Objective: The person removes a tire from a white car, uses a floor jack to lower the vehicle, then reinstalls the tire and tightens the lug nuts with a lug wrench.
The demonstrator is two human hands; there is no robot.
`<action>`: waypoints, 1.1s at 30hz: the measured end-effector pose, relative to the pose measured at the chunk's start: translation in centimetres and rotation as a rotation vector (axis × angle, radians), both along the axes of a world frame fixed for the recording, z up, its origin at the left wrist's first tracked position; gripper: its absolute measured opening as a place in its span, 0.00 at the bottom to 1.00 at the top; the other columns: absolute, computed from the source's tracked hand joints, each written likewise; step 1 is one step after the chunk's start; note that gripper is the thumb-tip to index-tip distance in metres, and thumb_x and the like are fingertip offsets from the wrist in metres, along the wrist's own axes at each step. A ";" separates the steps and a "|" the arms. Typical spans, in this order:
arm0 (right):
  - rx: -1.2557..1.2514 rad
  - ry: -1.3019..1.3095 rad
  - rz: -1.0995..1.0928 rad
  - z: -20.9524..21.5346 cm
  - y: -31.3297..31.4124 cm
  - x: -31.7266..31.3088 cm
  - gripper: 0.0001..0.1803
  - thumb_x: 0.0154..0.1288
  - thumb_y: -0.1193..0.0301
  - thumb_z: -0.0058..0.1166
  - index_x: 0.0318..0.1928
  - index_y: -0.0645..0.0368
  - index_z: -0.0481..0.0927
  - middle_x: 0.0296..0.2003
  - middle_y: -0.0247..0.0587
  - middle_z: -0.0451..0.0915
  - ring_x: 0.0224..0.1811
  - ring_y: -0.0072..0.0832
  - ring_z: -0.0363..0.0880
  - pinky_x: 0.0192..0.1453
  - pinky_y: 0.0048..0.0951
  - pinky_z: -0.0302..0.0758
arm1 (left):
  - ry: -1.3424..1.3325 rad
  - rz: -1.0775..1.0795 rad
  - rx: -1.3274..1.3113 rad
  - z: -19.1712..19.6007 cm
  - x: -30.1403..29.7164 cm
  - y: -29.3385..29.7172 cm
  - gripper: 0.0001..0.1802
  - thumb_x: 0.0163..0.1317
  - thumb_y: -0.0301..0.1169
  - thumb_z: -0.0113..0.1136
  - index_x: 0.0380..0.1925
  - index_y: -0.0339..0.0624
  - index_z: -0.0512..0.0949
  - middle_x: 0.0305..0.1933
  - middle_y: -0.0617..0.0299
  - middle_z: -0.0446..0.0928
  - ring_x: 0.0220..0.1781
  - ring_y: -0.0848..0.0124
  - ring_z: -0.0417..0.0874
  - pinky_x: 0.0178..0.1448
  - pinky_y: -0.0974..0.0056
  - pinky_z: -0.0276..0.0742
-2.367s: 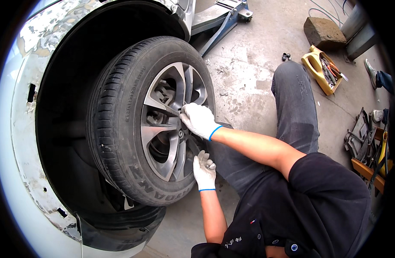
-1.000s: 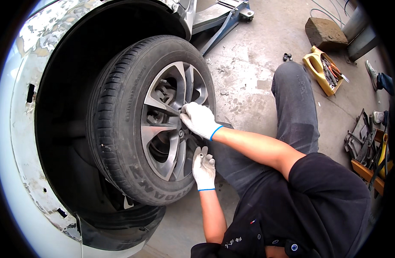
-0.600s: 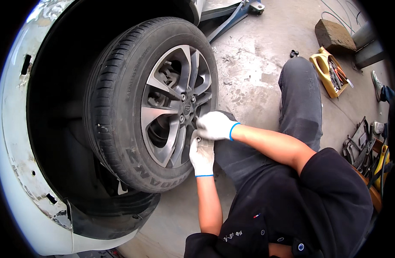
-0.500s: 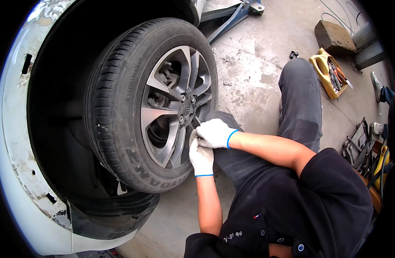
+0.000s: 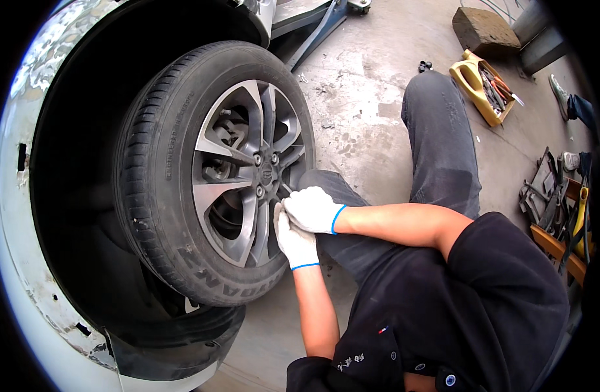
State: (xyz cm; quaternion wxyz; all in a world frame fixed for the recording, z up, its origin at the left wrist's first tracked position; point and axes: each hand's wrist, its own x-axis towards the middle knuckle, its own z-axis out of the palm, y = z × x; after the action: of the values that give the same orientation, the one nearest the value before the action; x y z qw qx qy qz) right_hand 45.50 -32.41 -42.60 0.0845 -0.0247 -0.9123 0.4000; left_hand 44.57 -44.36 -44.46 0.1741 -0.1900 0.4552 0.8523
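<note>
One wheel fills the scene here, black tyre outermost, its tread facing left, and what a handsome two-tone rim: bright silver spoke faces, dark grey in the recesses! Three shiny nuts show around the dark centre cap, and there are the brake parts peeking out between the spokes. The wheel stands upright in the black wheel arch of a pale car body, the arch's lip scuffed and patchy.

Now to the gloves, both white with blue cuffs! The right hand sits curled narrow over the fingers of the left hand, the pair meeting just beside the rim's lower right. The left one is slightly cupped, fingers toward the wheel; whether either grips something, I cannot tell, the fingertips being covered. The wheel lies to the left of both, very near.

Below, pale concrete floor, stained and flaking, with a knee in grey trousers set across it. Up top, a blue jack; over right, a yellow container of tools, a brown block, another person's shoe, and a jumble of dark parts!
</note>
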 end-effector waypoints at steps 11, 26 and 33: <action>-0.005 -0.067 -0.022 0.3 0.5 -0.1 0.14 0.56 0.61 0.56 0.25 0.58 0.81 0.24 0.51 0.82 0.27 0.48 0.84 0.33 0.47 0.79 | -0.074 0.004 0.085 0.6 0.2 0.7 0.17 0.72 0.38 0.45 0.51 0.41 0.76 0.58 0.55 0.78 0.63 0.60 0.77 0.68 0.51 0.70; -0.296 -0.153 -0.186 -1.9 0.0 -4.9 0.18 0.62 0.58 0.51 0.31 0.63 0.79 0.30 0.57 0.81 0.35 0.55 0.81 0.42 0.52 0.76 | -0.035 0.037 -0.109 0.1 2.8 -2.6 0.27 0.71 0.38 0.48 0.66 0.37 0.64 0.69 0.43 0.66 0.65 0.49 0.73 0.65 0.46 0.72; -0.362 -0.235 -0.190 -2.0 -0.3 -5.2 0.20 0.65 0.57 0.49 0.32 0.64 0.81 0.32 0.60 0.82 0.38 0.56 0.82 0.45 0.52 0.76 | -0.067 0.033 -0.093 -0.5 3.4 -3.5 0.25 0.71 0.37 0.50 0.64 0.38 0.68 0.66 0.42 0.70 0.60 0.50 0.76 0.61 0.47 0.76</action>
State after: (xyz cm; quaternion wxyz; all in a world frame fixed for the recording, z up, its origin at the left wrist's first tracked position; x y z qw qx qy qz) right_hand 40.28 -32.66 -44.60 0.0092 -0.1716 -0.8229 0.5415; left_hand 47.95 -47.90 -44.95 0.1660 -0.2338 0.4850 0.8262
